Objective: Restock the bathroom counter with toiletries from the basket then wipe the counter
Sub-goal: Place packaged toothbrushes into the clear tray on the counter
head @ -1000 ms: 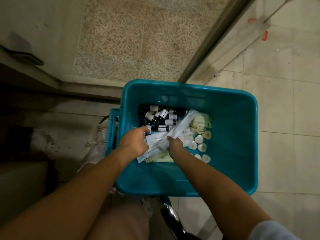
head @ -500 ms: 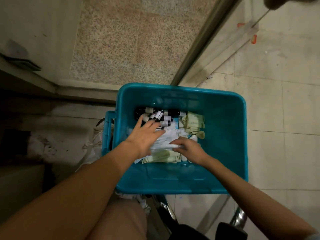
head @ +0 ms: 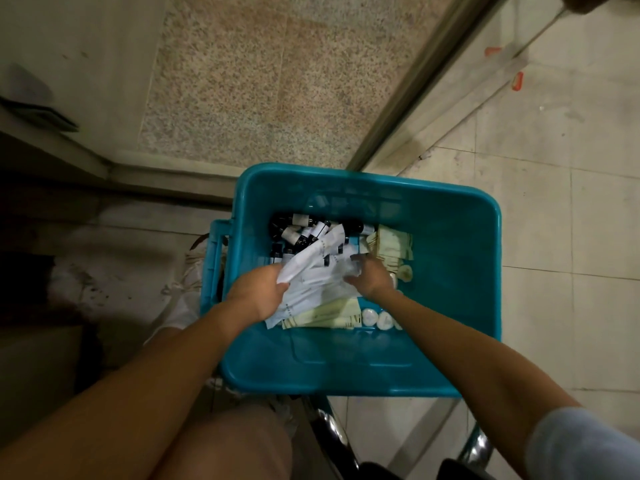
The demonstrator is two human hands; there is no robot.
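Tiled floor [head: 571,220], plastic basket [head: 457,258], crinkled packets [head: 313,282]

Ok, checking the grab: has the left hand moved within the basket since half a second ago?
Yes. The left hand has drawn back from the dark bottles toward the near-left wall of the basket, gripping white packets.

Bathroom: tiled floor [head: 571,237], metal-framed glass partition [head: 414,84], teal basket [head: 346,379] of miniature toiletry bottles [head: 294,233] and sachets [head: 311,282]

Dim, perhaps slightly blurred, wide-angle.
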